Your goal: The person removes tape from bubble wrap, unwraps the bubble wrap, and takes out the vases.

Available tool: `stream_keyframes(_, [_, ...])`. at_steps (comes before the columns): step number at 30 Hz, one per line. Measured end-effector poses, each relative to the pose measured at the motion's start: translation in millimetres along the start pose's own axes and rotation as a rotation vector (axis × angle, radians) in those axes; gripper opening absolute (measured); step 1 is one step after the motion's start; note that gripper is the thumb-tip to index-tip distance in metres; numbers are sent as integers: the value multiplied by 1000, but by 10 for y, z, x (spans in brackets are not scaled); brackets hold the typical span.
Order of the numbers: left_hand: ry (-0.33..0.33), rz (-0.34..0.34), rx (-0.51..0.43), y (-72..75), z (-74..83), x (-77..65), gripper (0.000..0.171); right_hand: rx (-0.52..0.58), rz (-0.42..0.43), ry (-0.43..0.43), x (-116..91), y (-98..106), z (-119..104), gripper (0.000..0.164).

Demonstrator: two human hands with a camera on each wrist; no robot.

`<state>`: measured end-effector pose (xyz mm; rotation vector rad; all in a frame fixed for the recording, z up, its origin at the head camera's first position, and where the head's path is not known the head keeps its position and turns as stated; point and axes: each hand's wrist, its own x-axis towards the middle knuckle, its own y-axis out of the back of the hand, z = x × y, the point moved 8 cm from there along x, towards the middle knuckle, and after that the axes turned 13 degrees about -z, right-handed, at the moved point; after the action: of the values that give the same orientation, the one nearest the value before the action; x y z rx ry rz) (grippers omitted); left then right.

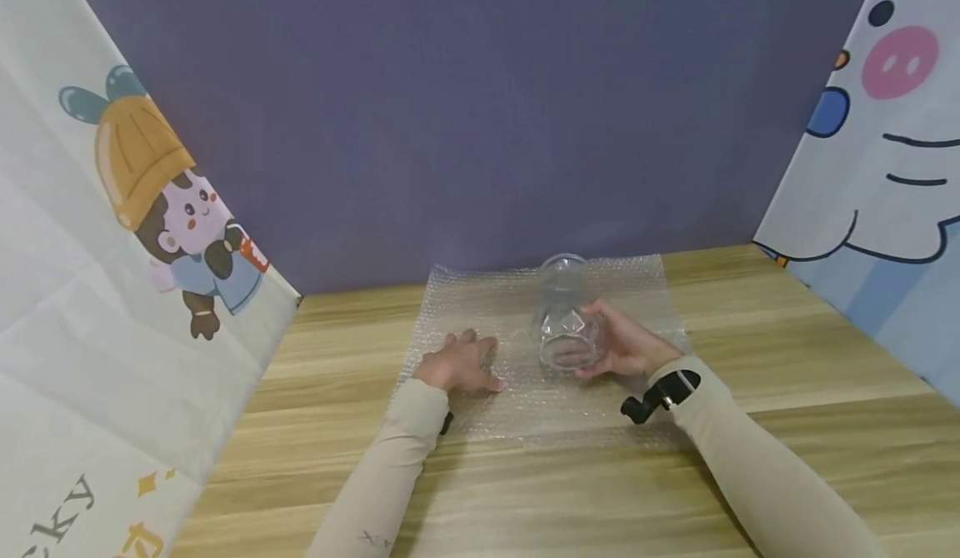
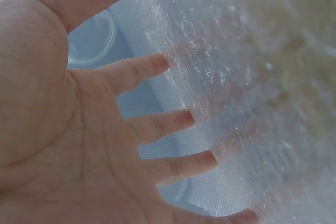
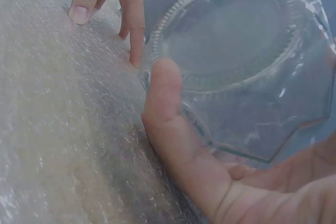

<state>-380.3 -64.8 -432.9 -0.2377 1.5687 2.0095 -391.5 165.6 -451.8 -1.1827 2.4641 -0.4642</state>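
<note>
A clear glass vase (image 1: 564,324) with a faceted body, its round base (image 3: 226,35) turned toward me, is over the sheet of bubble wrap (image 1: 517,412). My right hand (image 1: 626,345) grips it from the right side, thumb near the base in the right wrist view. Whether the vase touches the wrap cannot be told. To its left, my left hand (image 1: 459,364) has its fingers spread, and the fingertips touch the bubble wrap (image 2: 252,103) in the left wrist view. Nothing is held in that hand.
The bubble wrap lies flat on a wood-grain table (image 1: 315,424), its far edge near a dark purple-grey panel (image 1: 480,116). White cartoon-printed sheets stand at the left (image 1: 90,291) and right (image 1: 892,208).
</note>
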Motion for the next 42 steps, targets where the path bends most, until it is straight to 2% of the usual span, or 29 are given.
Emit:
stream_keyframes(5, [0,1,-3,4,2,-5,85,56,70,7,-3,43,-12,78])
stream_keyframes(12, [-7,11,3,32,4,2,85,101,115,21,24,-28,-36,90])
stream_keyframes(19, [-6,7,-8,-2,-10,26,86,100,135,56,23,-118,-76,86])
stream_keyframes(25, [-6,5,-2,-14,-11,40,86,71,133,110,13,-164,-138,91])
stream_keyframes(35, [-5,1,-4,-29,-2,31,85,18,174,177,-29,-95,-207,94])
stream_keyframes(38, [-4,-1,-3,-34,2,24,85,-16,213,178,-56,-66,-218,91])
stream_keyframes(42, [7,-2,-2,-34,-7,16,86,-68,217,187,-73,-51,-241,86])
